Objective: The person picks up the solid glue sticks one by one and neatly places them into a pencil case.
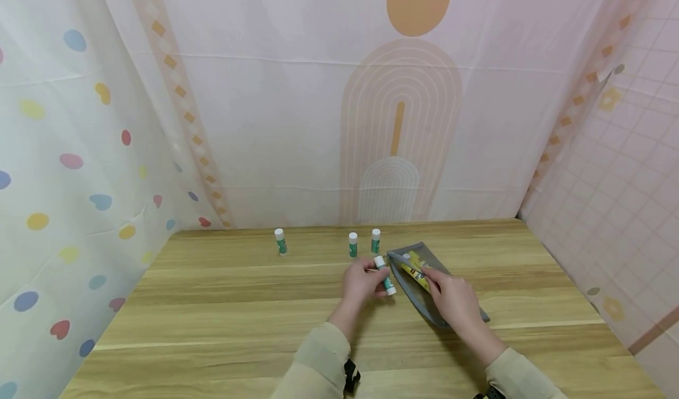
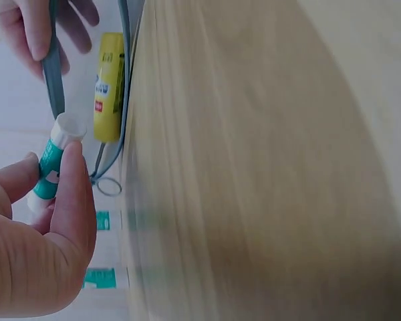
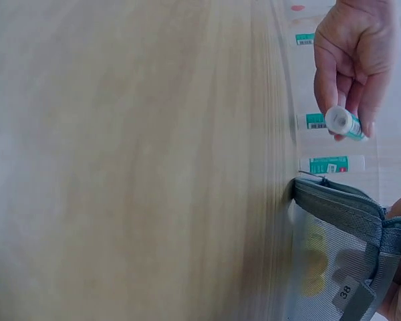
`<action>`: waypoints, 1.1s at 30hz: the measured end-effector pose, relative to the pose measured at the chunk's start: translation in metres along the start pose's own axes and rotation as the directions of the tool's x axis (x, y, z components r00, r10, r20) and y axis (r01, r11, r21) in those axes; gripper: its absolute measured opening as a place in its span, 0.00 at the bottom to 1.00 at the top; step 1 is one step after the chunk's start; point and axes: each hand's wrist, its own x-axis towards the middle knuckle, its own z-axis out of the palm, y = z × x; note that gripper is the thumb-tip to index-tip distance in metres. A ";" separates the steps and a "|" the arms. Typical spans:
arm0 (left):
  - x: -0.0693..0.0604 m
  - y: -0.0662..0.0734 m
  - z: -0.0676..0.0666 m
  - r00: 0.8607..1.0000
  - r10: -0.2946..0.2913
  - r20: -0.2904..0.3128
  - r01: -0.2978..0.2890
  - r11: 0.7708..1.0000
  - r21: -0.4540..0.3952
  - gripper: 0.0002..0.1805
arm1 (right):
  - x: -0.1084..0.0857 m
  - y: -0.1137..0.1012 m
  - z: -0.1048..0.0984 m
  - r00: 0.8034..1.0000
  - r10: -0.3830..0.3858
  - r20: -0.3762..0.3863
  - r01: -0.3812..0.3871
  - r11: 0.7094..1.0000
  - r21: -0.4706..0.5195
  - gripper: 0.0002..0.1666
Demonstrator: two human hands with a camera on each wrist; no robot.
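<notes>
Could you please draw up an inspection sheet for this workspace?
Surface: wood-grain tabletop, no spills visible.
Job's things: three green-and-white glue sticks stand upright; the grey mesh zip pouch is open, with at least one yellow glue stick inside.
Clutter: nothing seen.
Grips: left hand pinches a fourth green-and-white glue stick, tilted, near the pouch; right hand holds the pouch's edge.
Cables: nothing seen.
Surroundings: patterned fabric hangs behind and on both sides.
</notes>
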 end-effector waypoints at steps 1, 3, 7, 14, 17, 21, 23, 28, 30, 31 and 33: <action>-0.001 0.000 0.002 1.000 -0.012 0.003 0.012 1.000 -0.009 0.10 | 0.000 0.000 0.000 1.000 0.001 0.001 -0.001 1.000 -0.001 0.14; -0.002 0.000 0.007 1.000 -0.027 0.011 0.027 0.999 -0.025 0.10 | 0.000 0.000 0.000 1.000 0.001 0.001 -0.001 1.000 -0.004 0.14; -0.005 0.001 0.014 0.999 -0.048 0.024 0.048 0.998 -0.034 0.11 | 0.000 0.001 0.000 1.000 0.005 -0.002 -0.005 1.000 -0.005 0.14; -0.006 0.001 0.021 0.997 -0.067 0.040 0.068 0.998 -0.007 0.09 | 0.001 0.001 0.001 1.000 0.002 -0.006 -0.002 1.000 0.000 0.14; -0.007 0.001 0.021 0.997 -0.069 0.044 0.069 0.998 0.003 0.08 | 0.001 0.002 0.002 1.000 0.002 -0.006 -0.002 1.000 -0.002 0.14; -0.007 0.001 0.021 0.996 -0.068 0.050 0.067 0.998 0.013 0.08 | 0.001 0.001 0.002 1.000 0.002 -0.005 -0.002 1.000 -0.008 0.14; -0.007 0.001 0.021 0.996 -0.067 0.051 0.066 0.998 0.020 0.07 | 0.001 0.001 0.002 1.000 0.001 -0.004 -0.001 1.000 -0.008 0.14; -0.006 0.002 0.024 0.994 -0.087 0.062 0.086 0.996 0.025 0.07 | 0.002 0.000 0.002 1.000 0.000 -0.001 0.000 1.000 0.001 0.14; -0.005 0.002 0.025 0.993 -0.100 0.070 0.099 0.995 0.020 0.08 | 0.002 -0.001 0.001 1.000 0.006 0.003 -0.006 1.000 0.004 0.14; -0.005 0.002 0.026 0.992 -0.104 0.071 0.103 0.995 0.020 0.08 | 0.002 -0.001 0.001 1.000 0.009 0.007 -0.009 1.000 0.005 0.14; -0.004 0.001 0.027 0.991 -0.111 0.072 0.110 0.994 0.018 0.08 | 0.003 -0.001 0.001 1.000 0.017 0.013 -0.017 1.000 0.005 0.14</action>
